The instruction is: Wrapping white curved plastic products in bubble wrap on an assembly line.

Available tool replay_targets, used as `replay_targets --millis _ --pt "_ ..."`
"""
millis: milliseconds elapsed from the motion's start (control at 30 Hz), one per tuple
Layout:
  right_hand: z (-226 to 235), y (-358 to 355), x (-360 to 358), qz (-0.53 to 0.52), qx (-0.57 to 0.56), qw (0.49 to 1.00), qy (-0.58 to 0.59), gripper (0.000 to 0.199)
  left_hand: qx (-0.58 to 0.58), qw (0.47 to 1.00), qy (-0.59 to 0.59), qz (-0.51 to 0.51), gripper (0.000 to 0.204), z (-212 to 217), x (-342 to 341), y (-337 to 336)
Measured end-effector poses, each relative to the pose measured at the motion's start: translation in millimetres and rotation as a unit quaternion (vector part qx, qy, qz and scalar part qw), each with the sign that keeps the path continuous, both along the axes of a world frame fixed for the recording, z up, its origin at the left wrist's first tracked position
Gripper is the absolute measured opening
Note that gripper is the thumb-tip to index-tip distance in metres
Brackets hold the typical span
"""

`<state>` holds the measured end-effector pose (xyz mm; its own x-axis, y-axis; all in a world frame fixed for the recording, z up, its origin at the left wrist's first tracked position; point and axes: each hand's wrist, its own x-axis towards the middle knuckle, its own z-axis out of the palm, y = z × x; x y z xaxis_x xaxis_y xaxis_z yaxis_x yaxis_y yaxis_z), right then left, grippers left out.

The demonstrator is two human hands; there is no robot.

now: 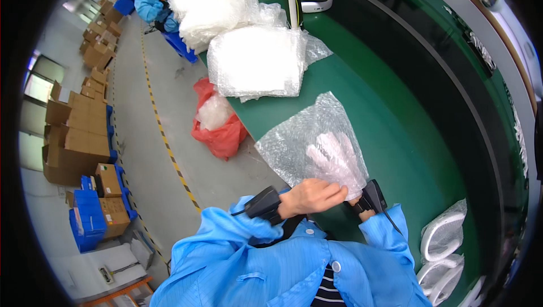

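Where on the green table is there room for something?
There's bare green table between the bubble bag over the right hand and the black strip. It's crowded at the far end with stacked bubble bags, and near right with wrapped white parts.

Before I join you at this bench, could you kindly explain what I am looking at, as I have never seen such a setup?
There is no robot here: these are a person's own bare hands. The single picture comes from a wide fisheye camera on the person's head, looking down, so straight edges bend near the rim. Its left is the person's left.

The right hand is inside a clear bubble-wrap bag, showing through it. The left hand is at the bag's lower edge, near the right wrist; whether it pinches the plastic is hard to tell.

On the green work surface lie a pile of bubble wrap farther off and white looped parts in clear bags at the lower right.
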<state>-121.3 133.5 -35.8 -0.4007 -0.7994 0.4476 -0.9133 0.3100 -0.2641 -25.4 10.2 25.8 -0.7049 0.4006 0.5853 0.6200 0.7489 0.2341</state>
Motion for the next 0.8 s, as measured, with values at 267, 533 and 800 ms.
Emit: replay_targets --millis 267,533,800 --pt "15 31 -17 -0.022 0.122 0.967 -0.222 0.037 0.089 0.955 -0.278 0.056 0.012 -99 -34 -20" --pt "67 -68 -178 -0.237 0.075 0.836 -0.489 0.015 0.084 0.953 -0.285 -0.053 0.017 -126 -39 -56" --pt "-56 -227 -439 -0.402 -0.18 0.886 -0.146 0.05 0.215 0.932 -0.29 -0.032 0.012 -124 -44 -56"
